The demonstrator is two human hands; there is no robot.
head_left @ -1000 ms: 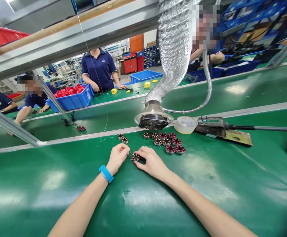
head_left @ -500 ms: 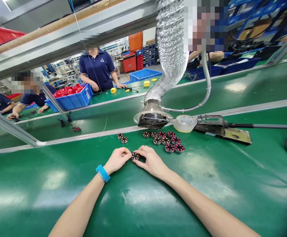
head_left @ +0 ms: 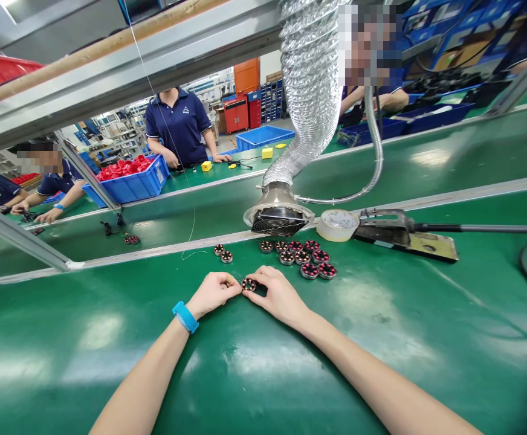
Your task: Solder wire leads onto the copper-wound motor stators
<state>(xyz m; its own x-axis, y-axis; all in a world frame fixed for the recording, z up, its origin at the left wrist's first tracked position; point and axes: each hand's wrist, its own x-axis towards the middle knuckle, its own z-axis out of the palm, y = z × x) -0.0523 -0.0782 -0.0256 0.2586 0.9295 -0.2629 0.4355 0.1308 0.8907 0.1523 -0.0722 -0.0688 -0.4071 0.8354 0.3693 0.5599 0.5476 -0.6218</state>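
A small round wound stator (head_left: pixel 248 283) with red coils rests on the green bench (head_left: pixel 290 362) between my hands. My right hand (head_left: pixel 278 294) curls its fingers around it and pins it. My left hand (head_left: pixel 213 290) is closed in a pinch right at its left side, holding something too fine to make out. Behind them lies a cluster of several similar stators (head_left: pixel 300 258), and two more stators (head_left: pixel 222 252) sit apart to the left.
A ribbed silver extraction hose with a fan mouth (head_left: pixel 278 216) hangs just behind the stators. A tape roll (head_left: pixel 337 224) and a metal tool on a stand (head_left: pixel 402 235) lie to the right. Other people work across the conveyor, near a blue bin of red parts (head_left: pixel 130 177).
My left hand has closed in on the stator from the left, its pinched fingers now touching it. My right hand keeps its hold.
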